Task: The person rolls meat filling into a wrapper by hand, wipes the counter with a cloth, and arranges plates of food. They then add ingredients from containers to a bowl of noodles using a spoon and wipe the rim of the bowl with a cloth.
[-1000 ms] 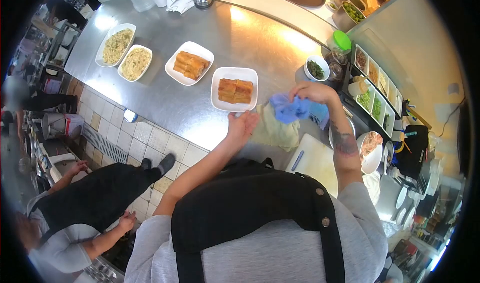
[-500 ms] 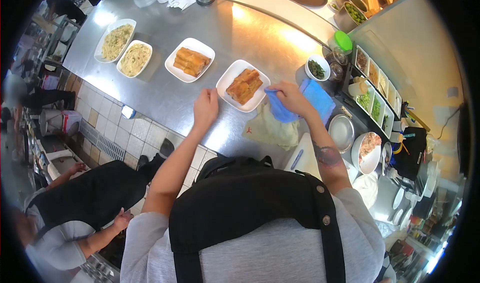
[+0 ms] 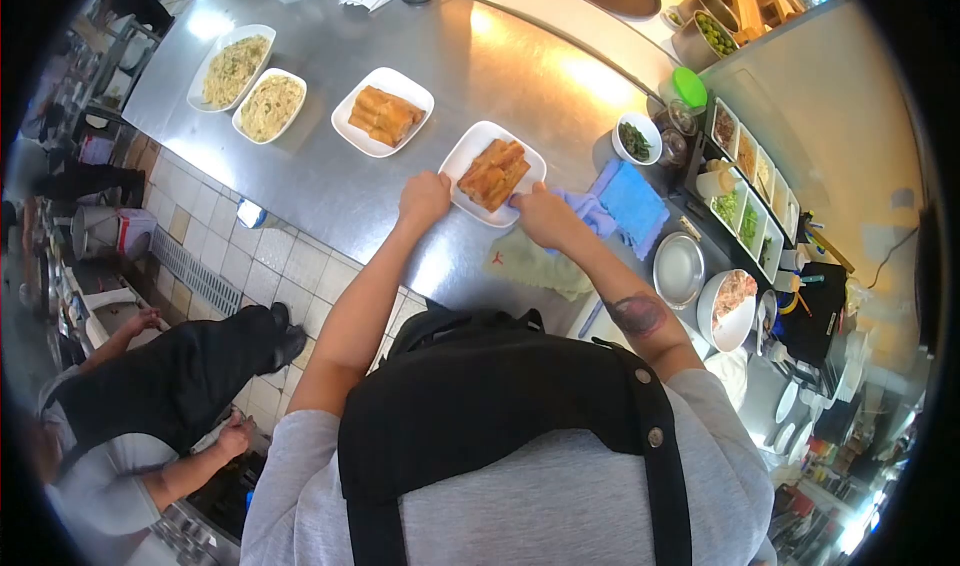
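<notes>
A white square dish (image 3: pixel 465 209) holding browned, rolled food (image 3: pixel 493 175) sits on the steel counter in front of me. My left hand (image 3: pixel 425 199) is closed at the dish's left rim. At the opposite rim, my right hand (image 3: pixel 543 216) is closed on a blue-purple cloth (image 3: pixel 588 209); a bit of it shows at the fingertips, and the rest trails to the right. My right fingertips are partly hidden. Just left stands a second white dish (image 3: pixel 374 148) with similar golden rolls.
Two white dishes of pasta-like food (image 3: pixel 240 70) stand farther left. At right are a brighter blue cloth (image 3: pixel 634 206), a pale cloth (image 3: pixel 540 266), a bowl of greens (image 3: pixel 634 140), ingredient trays (image 3: pixel 745 211) and a metal bowl (image 3: pixel 680 270). A co-worker (image 3: pixel 160 396) stands at left.
My right hand has moved left to the dish's right rim, bringing the blue-purple cloth along. My left hand has shifted slightly up and right against the dish. The co-worker has moved a little.
</notes>
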`<state>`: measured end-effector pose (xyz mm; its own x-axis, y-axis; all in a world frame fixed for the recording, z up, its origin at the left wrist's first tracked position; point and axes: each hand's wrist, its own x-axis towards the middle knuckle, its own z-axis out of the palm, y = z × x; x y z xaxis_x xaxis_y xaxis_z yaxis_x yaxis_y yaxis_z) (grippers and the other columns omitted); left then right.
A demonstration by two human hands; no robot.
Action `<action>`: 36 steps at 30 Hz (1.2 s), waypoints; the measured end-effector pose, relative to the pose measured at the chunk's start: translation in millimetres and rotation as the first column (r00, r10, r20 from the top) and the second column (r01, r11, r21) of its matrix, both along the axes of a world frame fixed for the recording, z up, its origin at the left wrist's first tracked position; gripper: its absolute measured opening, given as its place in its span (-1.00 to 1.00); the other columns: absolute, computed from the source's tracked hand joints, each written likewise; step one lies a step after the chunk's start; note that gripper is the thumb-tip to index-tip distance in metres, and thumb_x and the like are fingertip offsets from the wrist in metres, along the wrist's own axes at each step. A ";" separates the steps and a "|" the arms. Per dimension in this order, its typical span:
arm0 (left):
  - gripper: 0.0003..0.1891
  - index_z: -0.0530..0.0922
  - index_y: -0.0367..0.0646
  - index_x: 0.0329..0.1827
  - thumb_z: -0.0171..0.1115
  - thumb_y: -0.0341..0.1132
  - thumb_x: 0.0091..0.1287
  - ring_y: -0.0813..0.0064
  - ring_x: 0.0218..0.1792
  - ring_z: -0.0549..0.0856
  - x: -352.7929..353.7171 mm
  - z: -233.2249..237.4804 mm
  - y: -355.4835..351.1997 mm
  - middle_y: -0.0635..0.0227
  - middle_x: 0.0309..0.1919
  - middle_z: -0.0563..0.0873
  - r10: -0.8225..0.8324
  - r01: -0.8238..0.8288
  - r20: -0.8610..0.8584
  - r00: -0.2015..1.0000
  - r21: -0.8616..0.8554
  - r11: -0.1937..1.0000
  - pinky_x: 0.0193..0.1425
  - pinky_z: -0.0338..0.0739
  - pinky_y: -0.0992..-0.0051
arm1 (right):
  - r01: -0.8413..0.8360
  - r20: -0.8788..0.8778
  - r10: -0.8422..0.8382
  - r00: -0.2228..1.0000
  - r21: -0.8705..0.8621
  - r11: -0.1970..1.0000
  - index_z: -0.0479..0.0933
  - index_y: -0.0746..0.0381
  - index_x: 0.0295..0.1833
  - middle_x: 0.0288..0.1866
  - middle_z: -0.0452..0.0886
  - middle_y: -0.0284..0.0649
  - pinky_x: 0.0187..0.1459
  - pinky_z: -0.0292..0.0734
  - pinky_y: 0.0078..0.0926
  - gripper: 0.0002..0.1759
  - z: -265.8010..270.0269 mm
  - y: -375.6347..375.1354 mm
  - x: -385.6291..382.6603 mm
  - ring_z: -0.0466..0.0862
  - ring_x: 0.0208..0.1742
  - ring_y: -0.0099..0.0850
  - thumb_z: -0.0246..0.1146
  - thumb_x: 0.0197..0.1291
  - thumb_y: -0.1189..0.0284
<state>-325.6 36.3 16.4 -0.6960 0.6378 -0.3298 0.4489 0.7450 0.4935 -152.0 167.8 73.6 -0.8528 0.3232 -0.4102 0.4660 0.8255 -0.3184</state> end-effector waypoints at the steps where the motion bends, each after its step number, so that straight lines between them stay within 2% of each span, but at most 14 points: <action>1: -0.50 0.61 -0.44 -0.35 -0.15 -0.12 0.36 -0.17 -0.19 0.64 0.4 -1.5 0.0 -0.26 -0.31 0.63 -0.006 0.006 0.006 1.000 0.002 1.000 0.00 0.50 0.08 | -0.022 -0.024 0.021 0.999 -0.024 0.999 0.55 0.18 0.07 -0.02 0.44 0.18 -0.02 0.52 -0.15 -0.62 -1.4 0.0 1.4 0.62 -0.13 0.02 -0.02 0.17 0.50; 6: -0.50 0.60 -0.44 -0.34 -0.15 -0.12 0.36 -0.17 -0.18 0.63 3.6 -7.8 1.0 -0.27 -0.31 0.63 0.027 -0.027 0.030 0.999 0.012 1.000 0.01 0.50 0.08 | -0.080 -0.093 0.064 0.994 -0.189 0.979 0.59 0.14 0.05 -0.11 0.59 0.15 0.01 0.50 -0.22 -0.58 -20.5 5.7 3.8 0.63 -0.08 -0.05 -0.04 0.12 0.54; 8: -0.50 0.60 -0.44 -0.34 -0.14 -0.11 0.36 -0.17 -0.18 0.63 5.9 -10.1 -0.3 -0.27 -0.31 0.63 0.073 -0.074 0.031 0.997 0.034 0.997 0.01 0.50 0.08 | -0.016 -0.066 -0.002 0.998 -0.271 0.962 0.58 0.26 0.01 -0.07 0.64 -0.01 0.04 0.47 -0.30 -0.59 -15.1 2.1 4.9 0.61 -0.02 -0.11 -0.06 0.10 0.54; 12: -0.50 0.60 -0.44 -0.32 -0.13 -0.11 0.35 -0.19 -0.18 0.63 6.7 -19.2 -3.0 -0.27 -0.30 0.63 0.036 -0.037 0.042 0.999 0.039 0.999 0.01 0.49 0.07 | -0.045 -0.178 -0.038 0.983 -0.437 0.898 0.55 0.27 0.07 -0.06 0.65 -0.08 -0.01 0.49 -0.39 -0.57 -17.9 7.4 13.2 0.63 -0.09 -0.21 -0.04 0.09 0.55; 14: -0.55 0.59 -0.41 -0.31 -0.10 -0.13 0.33 -0.15 -0.22 0.65 8.5 -23.3 -3.1 -0.23 -0.34 0.64 0.078 -0.095 0.204 0.976 0.073 0.993 -0.03 0.51 0.08 | 0.090 -0.134 -0.257 0.957 -0.703 0.705 0.53 0.31 0.10 -0.03 0.64 -0.18 -0.10 0.50 -0.52 -0.56 -25.7 12.5 17.7 0.61 -0.16 -0.40 -0.02 0.09 0.57; 15: -0.55 0.59 -0.41 -0.31 -0.10 -0.13 0.33 -0.15 -0.22 0.65 9.7 -24.8 -3.0 -0.23 -0.34 0.64 0.076 -0.092 0.200 0.977 0.073 0.993 -0.03 0.51 0.08 | 0.089 -0.138 -0.259 0.956 -0.704 0.705 0.53 0.31 0.10 -0.03 0.64 -0.18 -0.10 0.50 -0.52 -0.56 -27.2 15.0 19.1 0.61 -0.16 -0.40 -0.02 0.09 0.57; 17: -0.60 0.59 -0.34 -0.33 -0.06 -0.14 0.33 -0.05 -0.28 0.68 11.6 -27.3 -0.6 -0.14 -0.39 0.66 -0.115 0.100 0.143 0.983 0.104 0.989 -0.09 0.54 0.10 | 0.314 0.152 -0.404 0.902 -0.874 0.371 0.50 0.34 0.13 -0.02 0.60 -0.25 -0.16 0.49 -0.61 -0.57 -29.3 21.3 21.1 0.58 -0.20 -0.52 0.01 0.10 0.58; 18: -0.60 0.59 -0.34 -0.33 -0.06 -0.14 0.33 -0.05 -0.28 0.68 12.1 -31.8 5.0 -0.14 -0.39 0.66 -0.115 0.101 0.135 0.984 0.105 0.989 -0.09 0.54 0.10 | 0.307 0.145 -0.405 0.903 -0.876 0.372 0.50 0.34 0.13 -0.02 0.60 -0.25 -0.16 0.49 -0.61 -0.57 -23.9 23.1 22.8 0.58 -0.20 -0.52 0.01 0.10 0.58; 20: -0.65 0.58 -0.28 -0.36 -0.02 -0.16 0.31 0.06 -0.34 0.70 15.2 -44.9 23.1 -0.04 -0.46 0.67 -0.041 0.007 0.236 0.971 0.144 0.990 -0.18 0.56 0.13 | 0.314 0.210 -0.499 0.841 -0.940 0.134 0.47 0.34 0.15 -0.06 0.59 -0.25 -0.15 0.52 -0.59 -0.57 -8.4 23.4 30.3 0.60 -0.18 -0.52 0.01 0.12 0.58; 22: -0.37 0.50 -0.19 -0.63 -0.26 0.10 0.41 0.53 -0.80 0.40 15.7 -60.2 41.4 0.37 -0.78 0.47 -0.010 -0.180 0.373 0.928 0.470 0.864 -0.74 0.27 0.49 | 0.251 0.186 -0.586 0.789 -0.968 0.031 0.45 0.28 0.18 -0.02 0.57 -0.25 -0.14 0.52 -0.55 -0.55 -16.0 30.1 45.9 0.58 -0.12 -0.49 0.01 0.14 0.55; 24: -0.33 0.48 -0.16 -0.62 -0.26 0.22 0.38 0.56 -0.81 0.36 17.1 -14.7 66.1 0.42 -0.79 0.44 0.173 -0.458 0.715 0.677 0.226 0.860 -0.75 0.22 0.53 | 0.249 0.218 -0.716 0.663 -0.966 -0.063 0.39 0.32 0.22 0.03 0.55 -0.22 -0.01 0.51 -0.48 -0.54 15.5 23.8 59.0 0.57 -0.02 -0.44 0.01 0.17 0.56; 26: -0.31 0.46 -0.14 -0.60 -0.26 0.32 0.33 0.59 -0.81 0.34 11.4 -16.3 94.5 0.44 -0.77 0.43 0.168 -0.518 0.810 0.561 0.186 0.835 -0.76 0.20 0.55 | 0.087 0.129 -0.790 0.600 -0.992 -0.096 0.34 0.35 0.25 0.12 0.51 -0.19 0.15 0.44 -0.42 -0.53 7.5 30.2 82.5 0.53 0.11 -0.40 0.01 0.20 0.55; 32: -0.32 0.47 -0.16 -0.43 -0.23 0.35 0.30 0.61 -0.72 0.39 6.6 -12.5 174.0 0.42 -0.65 0.49 0.045 -0.550 0.878 0.477 0.258 0.794 -0.69 0.24 0.59 | -0.092 -0.003 -0.901 0.434 -0.995 -0.040 0.31 0.35 0.25 0.17 0.47 -0.16 0.24 0.33 -0.33 -0.55 35.2 19.7 133.4 0.45 0.21 -0.35 0.03 0.23 0.52; 36: -0.34 0.48 -0.22 -0.24 -0.18 0.32 0.30 0.59 -0.59 0.47 5.2 -22.8 217.0 0.36 -0.48 0.55 -0.019 -0.512 0.901 0.433 0.264 0.817 -0.57 0.31 0.57 | -0.205 -0.074 -0.983 0.169 -0.978 0.038 0.30 0.27 0.26 0.17 0.46 -0.18 0.26 0.32 -0.22 -0.56 23.5 15.9 165.5 0.45 0.21 -0.34 0.06 0.26 0.47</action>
